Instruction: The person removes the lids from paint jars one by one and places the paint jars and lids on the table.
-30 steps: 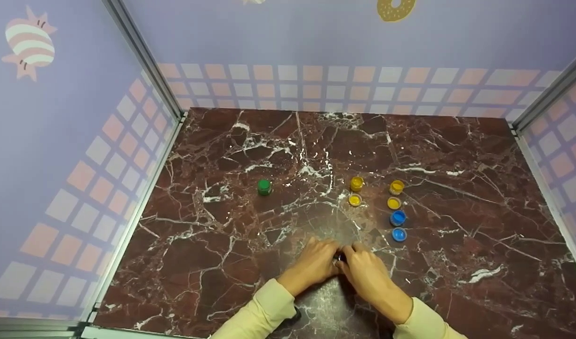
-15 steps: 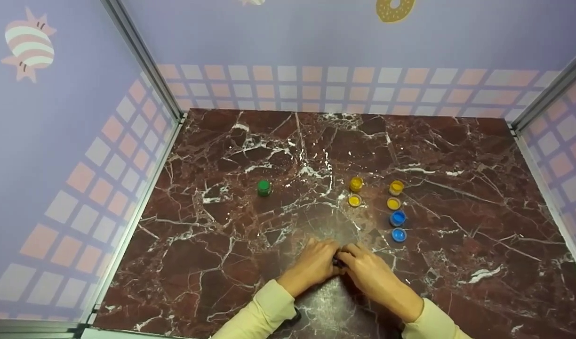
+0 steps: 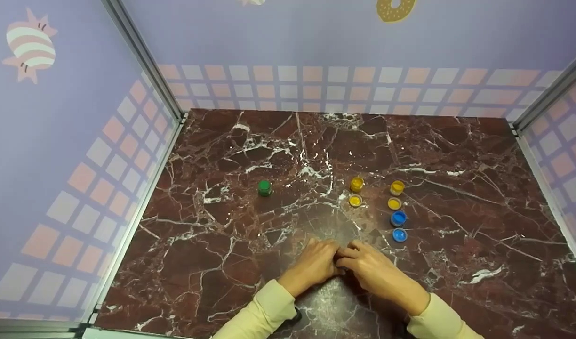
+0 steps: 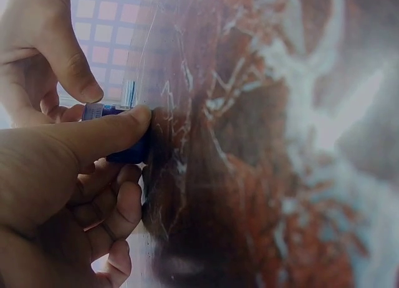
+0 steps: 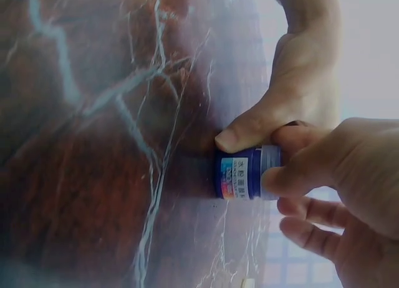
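A small dark blue paint jar (image 5: pixel 234 174) with a printed label stands on the marbled table (image 3: pixel 212 292) between the two hands. My left hand (image 3: pixel 312 262) grips the jar's body, its thumb along the side in the left wrist view. With thumb and fingers, my right hand (image 3: pixel 375 274) pinches the translucent lid (image 5: pixel 270 156), which sits on the jar's top. From the head view, the fingers hide the jar. Farther right stand an open blue paint jar (image 3: pixel 398 218) and its upturned lid (image 3: pixel 399 235).
Two open yellow paint jars (image 3: pixel 356 184) stand beyond the hands, each with a lid (image 3: pixel 355 200) lying in front of it. A green paint jar (image 3: pixel 264 188) stands to the left. Patterned panels (image 3: pixel 288 84) wall the table at the back and sides.
My right hand has turned at the wrist, its forearm swinging slightly right, and its fingers have shifted over the lid. My left hand has stayed in place. The other jars have not moved.
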Tool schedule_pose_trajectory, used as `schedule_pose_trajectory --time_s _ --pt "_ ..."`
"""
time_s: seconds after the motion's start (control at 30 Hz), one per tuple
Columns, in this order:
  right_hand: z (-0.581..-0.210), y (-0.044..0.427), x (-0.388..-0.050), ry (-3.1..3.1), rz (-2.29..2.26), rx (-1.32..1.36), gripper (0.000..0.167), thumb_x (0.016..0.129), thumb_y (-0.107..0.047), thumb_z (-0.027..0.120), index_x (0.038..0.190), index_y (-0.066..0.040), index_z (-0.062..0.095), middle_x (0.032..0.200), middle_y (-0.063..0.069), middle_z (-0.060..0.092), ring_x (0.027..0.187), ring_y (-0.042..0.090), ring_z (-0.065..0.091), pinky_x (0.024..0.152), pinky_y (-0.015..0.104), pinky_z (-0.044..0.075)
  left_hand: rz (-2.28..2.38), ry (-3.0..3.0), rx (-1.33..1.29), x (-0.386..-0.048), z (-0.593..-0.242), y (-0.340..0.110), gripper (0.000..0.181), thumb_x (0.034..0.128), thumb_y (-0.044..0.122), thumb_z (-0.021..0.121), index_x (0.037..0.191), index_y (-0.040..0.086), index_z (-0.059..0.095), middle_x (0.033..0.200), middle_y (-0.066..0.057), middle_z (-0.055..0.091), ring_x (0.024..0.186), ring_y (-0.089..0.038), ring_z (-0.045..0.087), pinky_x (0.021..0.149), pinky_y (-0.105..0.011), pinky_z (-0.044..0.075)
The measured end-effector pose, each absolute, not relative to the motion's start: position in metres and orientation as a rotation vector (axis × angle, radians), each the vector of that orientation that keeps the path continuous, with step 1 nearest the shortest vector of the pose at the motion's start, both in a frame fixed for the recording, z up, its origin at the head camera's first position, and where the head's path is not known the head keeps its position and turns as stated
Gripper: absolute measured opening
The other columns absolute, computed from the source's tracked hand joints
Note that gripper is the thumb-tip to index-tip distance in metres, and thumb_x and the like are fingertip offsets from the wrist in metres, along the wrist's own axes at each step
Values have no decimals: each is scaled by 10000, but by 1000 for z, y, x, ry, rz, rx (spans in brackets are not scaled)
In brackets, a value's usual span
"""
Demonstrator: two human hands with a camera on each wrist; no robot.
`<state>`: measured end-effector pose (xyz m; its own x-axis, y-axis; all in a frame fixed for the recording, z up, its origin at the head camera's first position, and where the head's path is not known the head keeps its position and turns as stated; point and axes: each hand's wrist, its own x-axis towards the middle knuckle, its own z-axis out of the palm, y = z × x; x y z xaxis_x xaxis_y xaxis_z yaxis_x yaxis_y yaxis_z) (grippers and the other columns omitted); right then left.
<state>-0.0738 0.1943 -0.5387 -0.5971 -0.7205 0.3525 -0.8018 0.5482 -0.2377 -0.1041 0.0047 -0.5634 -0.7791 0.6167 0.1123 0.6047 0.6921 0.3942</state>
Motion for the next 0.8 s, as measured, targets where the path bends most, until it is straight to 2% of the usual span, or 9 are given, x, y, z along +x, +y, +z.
schedule_pose_trajectory --time_s 0.23,0.4,0.53,0.67,0.8 --pt "-542 196 -77 -2518 697 1318 388 684 116 666 982 -111 767 1067 -8 694 916 200 561 812 366 495 620 2875 1035 -103 -563 5 325 746 307 902 885 158 649 860 41 683 797 -146 667 762 -317 400" --pt "-542 197 -75 -2505 843 1276 292 745 53 734 989 -102 778 1150 23 692 999 207 577 869 389 505 617 2878 1046 -103 -563 4 320 767 334 887 932 151 683 904 31 713 839 -150 686 767 -314 405" --pt "-539 196 -74 -2503 964 1099 258 769 53 771 984 -89 774 1141 41 687 1028 203 614 880 392 533 635 2862 1048 -104 -562 3 354 764 343 896 993 150 708 954 35 737 875 -135 694 776 -302 399" --pt "-535 194 -75 -2549 1082 743 224 789 100 770 972 -27 756 999 49 684 853 155 651 732 320 563 668 2835 1048 -104 -562 2 368 754 347 906 987 145 705 955 44 733 866 -122 679 781 -294 396" --pt "-531 191 -75 -2625 1110 425 162 821 86 762 962 10 736 859 37 653 688 136 598 600 286 511 689 2817 1047 -104 -561 2 369 746 358 907 987 149 722 957 51 722 869 -114 671 778 -290 393"
